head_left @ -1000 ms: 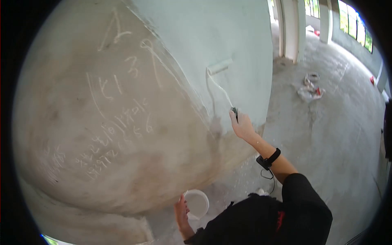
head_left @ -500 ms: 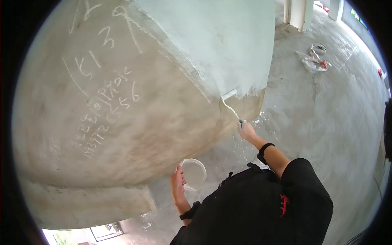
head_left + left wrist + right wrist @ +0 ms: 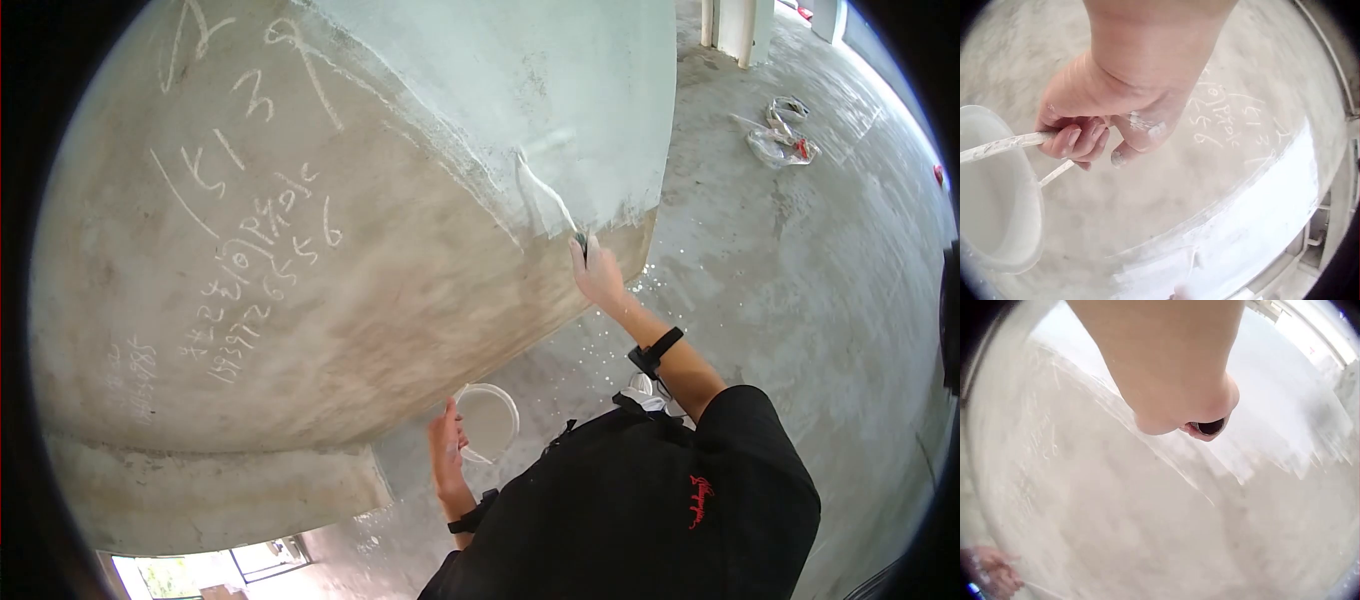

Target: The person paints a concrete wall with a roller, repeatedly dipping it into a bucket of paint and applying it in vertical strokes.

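Observation:
In the head view my right hand (image 3: 601, 275) grips the dark handle of a paint roller (image 3: 546, 192). Its pale sleeve lies against the painted part of the wall (image 3: 590, 80), just above the ragged lower paint edge. The dark butt of the roller handle (image 3: 1212, 427) shows at my fist in the right wrist view. Low by the wall, my left hand (image 3: 447, 445) holds a white bucket (image 3: 516, 412) by its handle. The left wrist view shows fingers curled round that white bail handle (image 3: 1010, 145), with white smears on the hand. Pale paint is inside the bucket.
Bare brown-grey wall (image 3: 400, 330) with chalk writing (image 3: 270, 260) spreads left of and below the paint. White drips (image 3: 600, 345) dot the concrete floor near the wall's lower edge. A clear plastic bag (image 3: 785, 148) lies farther off to the right.
The roller went down the wall to the lower paint edge, then back up a little. My view has tilted downward. The left hand keeps hold of the bucket.

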A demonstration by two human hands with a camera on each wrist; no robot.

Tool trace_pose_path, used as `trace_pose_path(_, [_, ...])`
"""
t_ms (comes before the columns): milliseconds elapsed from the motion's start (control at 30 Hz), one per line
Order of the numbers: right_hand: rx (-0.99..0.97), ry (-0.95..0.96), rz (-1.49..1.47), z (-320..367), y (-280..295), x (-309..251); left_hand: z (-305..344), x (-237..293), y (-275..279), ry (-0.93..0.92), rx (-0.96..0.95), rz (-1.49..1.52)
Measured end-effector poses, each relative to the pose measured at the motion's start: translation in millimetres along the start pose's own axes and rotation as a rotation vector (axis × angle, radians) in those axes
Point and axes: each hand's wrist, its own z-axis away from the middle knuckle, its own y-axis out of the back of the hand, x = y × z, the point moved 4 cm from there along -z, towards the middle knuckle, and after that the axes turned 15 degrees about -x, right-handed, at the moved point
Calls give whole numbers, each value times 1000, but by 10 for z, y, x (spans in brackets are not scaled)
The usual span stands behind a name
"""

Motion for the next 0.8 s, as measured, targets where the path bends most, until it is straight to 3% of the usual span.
trace_pose_path(200, [97,182,46,-412,640,-939,-26,-36,-31,-52,-32,13])
trace_pose_path(300, [150,272,102,-770,946,-1411,-25,50,33,33,30,-68])
trace_pose_path(533, [299,541,137,-1157,1527,-2583,93,193,-32,-48,66,-104])
trace_pose_path(667, [290,489,272,-1223,1788,-3270,33,157,7,-109,75,-134])
trace_pose_path(733, [436,719,390,-1321,1838,-3589,62,188,3,-134,82,-131])
trace_pose_path(767, [441,735,395,-1388,1868,-3728,73,205,1,-147,97,-150])
trace_pose_path(800, [534,831,588,-1376,1882,-3950,84,231,3,-161,114,-171])
